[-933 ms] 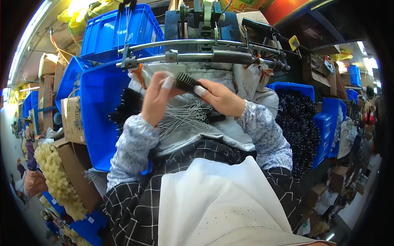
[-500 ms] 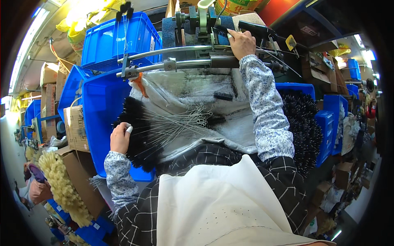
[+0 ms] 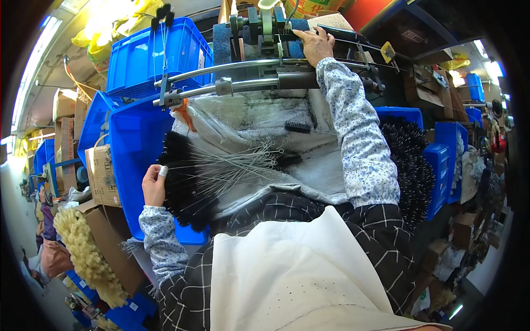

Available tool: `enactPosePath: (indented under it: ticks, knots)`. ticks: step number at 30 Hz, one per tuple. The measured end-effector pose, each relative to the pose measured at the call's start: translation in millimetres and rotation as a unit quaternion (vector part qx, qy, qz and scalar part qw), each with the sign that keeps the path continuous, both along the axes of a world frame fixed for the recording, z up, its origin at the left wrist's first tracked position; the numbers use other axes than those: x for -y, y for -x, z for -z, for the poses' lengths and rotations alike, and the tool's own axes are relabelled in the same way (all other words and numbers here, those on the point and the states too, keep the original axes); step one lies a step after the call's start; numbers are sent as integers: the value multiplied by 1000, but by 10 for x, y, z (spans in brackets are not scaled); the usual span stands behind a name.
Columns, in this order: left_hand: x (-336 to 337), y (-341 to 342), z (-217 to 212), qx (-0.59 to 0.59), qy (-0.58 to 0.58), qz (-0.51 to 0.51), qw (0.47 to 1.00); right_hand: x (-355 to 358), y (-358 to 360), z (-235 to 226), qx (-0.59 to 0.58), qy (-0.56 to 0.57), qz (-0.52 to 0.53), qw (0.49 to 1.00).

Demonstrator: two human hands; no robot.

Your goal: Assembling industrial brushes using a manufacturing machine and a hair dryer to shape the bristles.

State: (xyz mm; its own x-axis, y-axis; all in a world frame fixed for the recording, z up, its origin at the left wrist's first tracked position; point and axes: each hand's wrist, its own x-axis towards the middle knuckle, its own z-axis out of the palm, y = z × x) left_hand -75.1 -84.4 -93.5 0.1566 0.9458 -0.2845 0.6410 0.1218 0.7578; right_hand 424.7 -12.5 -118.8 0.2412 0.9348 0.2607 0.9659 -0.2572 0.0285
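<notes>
My left hand (image 3: 154, 186) is at the left edge of a pile of black wire brushes (image 3: 185, 168). Its fingers are curled together, with a white cover on one tip, and what they hold, if anything, is hidden. The brushes' twisted wire stems (image 3: 237, 165) fan rightward over a grey cloth (image 3: 243, 118) and end in small loops. My right hand (image 3: 316, 45) reaches up to a bench machine (image 3: 255, 30), its fingers closed at the end of a dark bristled brush that is hard to see against it. A short black brush (image 3: 297, 127) lies apart on the cloth.
Two metal rods (image 3: 243, 67) cross in front of the machine. A blue bin (image 3: 135, 129) stands under the left side of the cloth. More black brushes (image 3: 406, 171) fill a bin at right. Cartons and a bundle of pale bristles (image 3: 88, 256) stand at left.
My right hand has moved up and slightly left, taking the brush closer to the machine. My left hand has shifted slightly left and down at the pile's edge.
</notes>
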Motion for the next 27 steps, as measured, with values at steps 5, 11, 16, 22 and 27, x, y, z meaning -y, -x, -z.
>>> enactPosePath:
  ticks: [5,11,16,22,27]
  knots:
    - [-85,278,110,181,-88,-211,956,236,64,-112,21,-25,61,998]
    - [-398,432,-131,313,-218,-307,872,339,50,-84,-113,-48,121,985]
    - [-512,702,-710,384,-328,-272,819,227,202,-36,-143,-59,102,983]
    - [-362,802,-1058,430,-395,-263,768,168,348,-42,-145,-56,111,982]
    - [-297,708,-977,457,-361,-239,777,95,509,-44,-139,-64,103,983]
